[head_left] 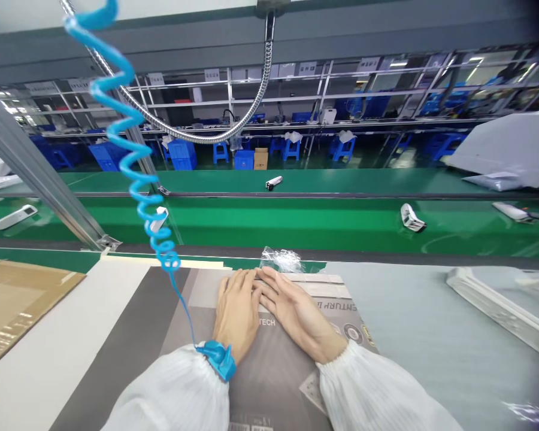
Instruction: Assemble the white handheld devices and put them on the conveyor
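Both hands rest on a flat grey printed cardboard sheet [273, 371] on the bench. My left hand [239, 311] lies palm down near the sheet's far edge, its fingers stretched forward. Beside it, my right hand [296, 308] leans on its outer edge, fingers extended and slanting toward the left one, the fingertips close together. Nothing shows in either hand. A blue wrist strap [220, 359] circles my left wrist, and its coiled blue cord [137, 152] rises to the upper left. Just beyond the fingers lies crumpled clear plastic [282, 260].
Behind the bench runs a green conveyor belt [296, 224] with several white devices. Brown cardboard [22, 299] lies at the left. A white plastic part [503, 305] is at the right. A metal post [49, 167] slants across the left, and a flexible metal hose [215, 139] hangs overhead.
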A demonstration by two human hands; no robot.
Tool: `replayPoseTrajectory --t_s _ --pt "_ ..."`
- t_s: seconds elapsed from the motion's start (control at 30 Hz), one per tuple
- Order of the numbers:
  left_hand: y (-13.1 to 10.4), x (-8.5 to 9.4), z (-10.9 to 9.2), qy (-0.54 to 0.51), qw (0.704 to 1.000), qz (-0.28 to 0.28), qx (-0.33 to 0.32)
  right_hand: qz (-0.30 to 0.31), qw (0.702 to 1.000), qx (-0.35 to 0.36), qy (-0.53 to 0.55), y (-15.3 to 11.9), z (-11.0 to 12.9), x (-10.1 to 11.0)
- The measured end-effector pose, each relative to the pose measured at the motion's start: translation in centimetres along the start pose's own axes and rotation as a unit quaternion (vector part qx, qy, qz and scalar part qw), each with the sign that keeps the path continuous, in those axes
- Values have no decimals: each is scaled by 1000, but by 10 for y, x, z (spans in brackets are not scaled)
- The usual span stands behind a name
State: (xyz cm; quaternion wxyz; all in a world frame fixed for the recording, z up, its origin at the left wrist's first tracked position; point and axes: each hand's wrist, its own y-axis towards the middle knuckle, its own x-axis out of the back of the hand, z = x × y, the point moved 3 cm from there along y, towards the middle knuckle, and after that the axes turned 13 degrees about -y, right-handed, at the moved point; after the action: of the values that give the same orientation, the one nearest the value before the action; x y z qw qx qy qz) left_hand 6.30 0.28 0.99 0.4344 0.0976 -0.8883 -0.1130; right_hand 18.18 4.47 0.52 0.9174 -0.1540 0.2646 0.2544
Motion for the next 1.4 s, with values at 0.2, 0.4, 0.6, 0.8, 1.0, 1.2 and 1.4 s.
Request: replayPoseTrajectory --t_s 0.2,0.4,0.6,0.8,1.0,1.2,1.4 --pt "1 -1 -1 2 1000 -6 -5 4 1000 0 0 -1 0 0" --pt "1 -1 0 2 1000 -10 -8 -2 1000 0 2 0 -1 1" --pt "0 0 -1 7 1000 -6 -4 -2 1000 0 -3 0 0 1" --pt "1 0 0 6 1000 -7 -7 -1 1000 0 0 0 -1 1" --pt "0 -1 1 7 1000 -7 -5 0 1000 1 0 -2 -1 2" --pt "0 -2 1 4 1000 -8 -7 -2 1000 -1 0 -1 -1 1" --pt "0 -1 0 8 1000 -11 -12 0 1000 1 -7 -2 0 1"
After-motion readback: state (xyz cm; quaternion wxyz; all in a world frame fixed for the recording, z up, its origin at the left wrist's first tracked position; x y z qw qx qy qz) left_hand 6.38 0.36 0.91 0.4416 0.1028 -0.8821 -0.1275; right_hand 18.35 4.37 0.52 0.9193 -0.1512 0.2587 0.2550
